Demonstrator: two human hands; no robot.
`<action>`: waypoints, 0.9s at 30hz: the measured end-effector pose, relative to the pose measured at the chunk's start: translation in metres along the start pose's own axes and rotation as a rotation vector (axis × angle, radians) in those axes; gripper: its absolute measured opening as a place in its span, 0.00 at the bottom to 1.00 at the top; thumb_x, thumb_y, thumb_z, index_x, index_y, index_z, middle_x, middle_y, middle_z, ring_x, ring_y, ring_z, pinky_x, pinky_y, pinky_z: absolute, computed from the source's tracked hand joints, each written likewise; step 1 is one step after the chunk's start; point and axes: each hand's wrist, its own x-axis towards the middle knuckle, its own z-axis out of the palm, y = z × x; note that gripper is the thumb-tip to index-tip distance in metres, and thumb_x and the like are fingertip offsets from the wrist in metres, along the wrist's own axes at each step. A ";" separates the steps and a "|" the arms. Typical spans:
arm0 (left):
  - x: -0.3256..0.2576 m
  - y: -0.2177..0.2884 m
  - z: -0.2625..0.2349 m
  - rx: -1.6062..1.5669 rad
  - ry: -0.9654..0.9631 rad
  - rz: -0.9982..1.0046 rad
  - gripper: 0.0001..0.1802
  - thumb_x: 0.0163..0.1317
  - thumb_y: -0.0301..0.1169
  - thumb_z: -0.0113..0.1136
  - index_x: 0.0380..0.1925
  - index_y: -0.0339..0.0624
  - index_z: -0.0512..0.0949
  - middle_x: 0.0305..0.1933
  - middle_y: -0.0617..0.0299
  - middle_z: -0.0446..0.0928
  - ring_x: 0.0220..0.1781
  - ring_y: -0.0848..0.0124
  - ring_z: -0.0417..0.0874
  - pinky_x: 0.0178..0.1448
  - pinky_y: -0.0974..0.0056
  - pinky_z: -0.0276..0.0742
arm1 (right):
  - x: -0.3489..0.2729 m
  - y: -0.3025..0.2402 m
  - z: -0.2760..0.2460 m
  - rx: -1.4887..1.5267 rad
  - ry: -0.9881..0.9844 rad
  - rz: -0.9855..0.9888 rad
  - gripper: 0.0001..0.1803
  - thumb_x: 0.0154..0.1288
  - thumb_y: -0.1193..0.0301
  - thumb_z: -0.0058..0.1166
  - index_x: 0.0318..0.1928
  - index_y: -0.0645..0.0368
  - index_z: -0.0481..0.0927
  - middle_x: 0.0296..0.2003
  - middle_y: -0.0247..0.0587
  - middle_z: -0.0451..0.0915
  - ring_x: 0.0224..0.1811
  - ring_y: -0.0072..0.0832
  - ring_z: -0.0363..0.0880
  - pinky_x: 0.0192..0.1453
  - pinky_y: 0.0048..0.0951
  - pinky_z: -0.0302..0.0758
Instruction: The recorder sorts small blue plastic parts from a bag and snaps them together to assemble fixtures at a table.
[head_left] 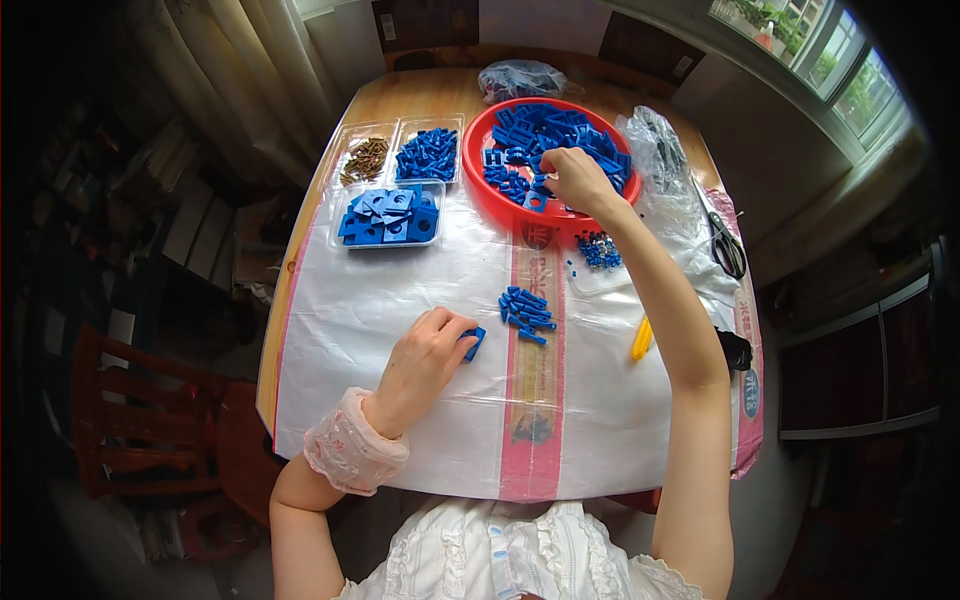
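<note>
My left hand (425, 350) rests low over the sheet, its fingers closed on a small blue plastic block (475, 345) that shows past the fingertips. At the far side, my right hand (580, 185) reaches over a round red basin (476, 190) heaped with blue plastic parts (550, 125). Its fingers are curled in a pinch among the parts; what they hold, if anything, is hidden. Between the hands, just right of my left hand, lies a loose pile of small blue plastic pegs (526, 308).
Clear trays at the back left hold brass-coloured screws (366, 160), small blue pieces (428, 155) and flat blue plates (390, 216). Tiny blue parts (598, 250) lie right of the basin. Black-handled scissors (727, 248), a yellow tool (641, 339) and plastic bags (655, 150) are rightward.
</note>
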 end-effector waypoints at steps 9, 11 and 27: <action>0.009 -0.014 -0.005 0.089 0.030 -0.041 0.13 0.67 0.28 0.71 0.50 0.38 0.84 0.51 0.54 0.80 0.52 0.56 0.84 0.58 0.56 0.82 | 0.008 0.006 -0.001 0.052 0.041 -0.020 0.14 0.56 0.75 0.66 0.45 0.63 0.88 0.41 0.55 0.88 0.49 0.52 0.88 0.55 0.48 0.82; 0.013 -0.001 -0.010 0.056 0.025 0.033 0.15 0.65 0.28 0.73 0.51 0.39 0.85 0.52 0.54 0.80 0.54 0.56 0.83 0.59 0.56 0.81 | 0.006 0.003 -0.012 0.077 0.152 -0.050 0.16 0.57 0.73 0.68 0.47 0.63 0.89 0.35 0.50 0.88 0.40 0.43 0.89 0.48 0.41 0.82; 0.022 -0.047 0.004 -0.011 0.107 -0.082 0.28 0.65 0.27 0.75 0.66 0.42 0.81 0.61 0.53 0.78 0.45 0.62 0.85 0.52 0.59 0.85 | -0.076 -0.137 0.006 0.726 -0.377 0.119 0.16 0.77 0.68 0.58 0.52 0.71 0.86 0.28 0.49 0.88 0.28 0.30 0.92 0.31 0.28 0.86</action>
